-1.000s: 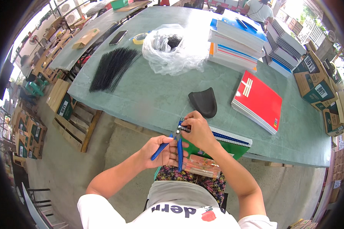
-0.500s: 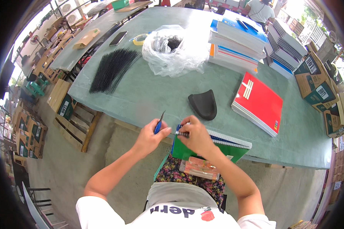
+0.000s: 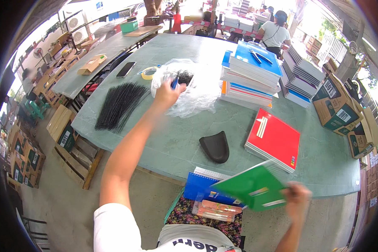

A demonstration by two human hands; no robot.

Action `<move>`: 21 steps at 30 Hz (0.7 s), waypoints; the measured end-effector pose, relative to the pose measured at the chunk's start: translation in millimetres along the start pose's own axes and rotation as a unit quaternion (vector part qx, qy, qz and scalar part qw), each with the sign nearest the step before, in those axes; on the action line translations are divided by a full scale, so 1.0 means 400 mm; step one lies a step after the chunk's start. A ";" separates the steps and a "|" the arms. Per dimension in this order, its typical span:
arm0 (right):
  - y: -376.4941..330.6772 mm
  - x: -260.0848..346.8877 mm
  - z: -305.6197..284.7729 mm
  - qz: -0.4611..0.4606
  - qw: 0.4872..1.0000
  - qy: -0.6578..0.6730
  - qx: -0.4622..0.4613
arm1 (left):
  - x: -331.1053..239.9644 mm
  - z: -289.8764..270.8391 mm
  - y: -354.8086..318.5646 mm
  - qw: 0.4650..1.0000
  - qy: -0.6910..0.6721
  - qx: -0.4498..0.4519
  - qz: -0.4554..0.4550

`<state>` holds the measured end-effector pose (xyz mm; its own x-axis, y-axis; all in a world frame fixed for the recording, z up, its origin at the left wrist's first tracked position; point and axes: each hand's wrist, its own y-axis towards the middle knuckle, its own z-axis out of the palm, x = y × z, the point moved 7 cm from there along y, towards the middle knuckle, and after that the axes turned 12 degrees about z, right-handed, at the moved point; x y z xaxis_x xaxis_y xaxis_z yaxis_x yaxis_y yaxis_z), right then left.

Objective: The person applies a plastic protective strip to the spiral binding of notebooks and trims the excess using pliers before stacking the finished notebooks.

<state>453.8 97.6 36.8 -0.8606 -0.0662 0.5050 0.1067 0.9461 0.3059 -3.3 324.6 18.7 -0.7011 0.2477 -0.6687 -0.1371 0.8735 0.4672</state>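
Note:
My left hand (image 3: 168, 94) reaches over the table, closed around a small blue-handled tool (image 3: 174, 82) with a pointed tip. Just below it lies an open clear plastic bag (image 3: 206, 94) with black wiry bits (image 3: 185, 78) inside. My right hand (image 3: 297, 200), blurred by motion, grips a green spiral notebook (image 3: 250, 185) by its right end and holds it tilted off the table's front edge. Under the green one, a blue spiral notebook (image 3: 197, 185) leans at the edge above my lap. Orange-and-clear packets (image 3: 216, 210) rest on my flowered lap cloth.
A bundle of black plastic coils (image 3: 119, 105), a phone (image 3: 126, 69) and tape rolls (image 3: 148, 74) lie at left. A black curved pad (image 3: 216, 147) sits mid-table, beside red notebooks (image 3: 273, 138). Notebook stacks (image 3: 250, 80) topped with pliers (image 3: 260, 56) and cartons (image 3: 338, 107) stand right.
My left hand has moved forward with the tool, from near the notebooks to above the bag. My right hand has swung the green notebook right, uncovering the blue one. The view has tilted up.

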 end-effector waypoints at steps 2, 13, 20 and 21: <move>0.030 -0.086 -0.216 0.117 0.984 0.059 -0.122 | 0.097 0.067 -0.085 0.991 0.086 0.101 0.036; 0.157 -0.659 -0.020 0.199 0.933 -0.167 -0.249 | 0.407 -0.103 -0.198 0.912 0.406 0.047 0.028; 0.152 -0.626 0.080 0.246 0.947 -0.066 -0.197 | 0.547 -0.223 -0.313 0.891 0.450 0.060 -0.017; 0.144 -0.631 0.075 0.241 0.946 -0.074 -0.204 | 0.523 -0.234 -0.305 0.901 0.429 0.032 -0.055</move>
<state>662.4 178.3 -97.2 -0.7198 0.4150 0.5565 0.6619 0.6520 0.3699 -198.7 230.4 -124.1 -0.9724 -0.2335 -0.0030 -0.2178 0.9022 0.3723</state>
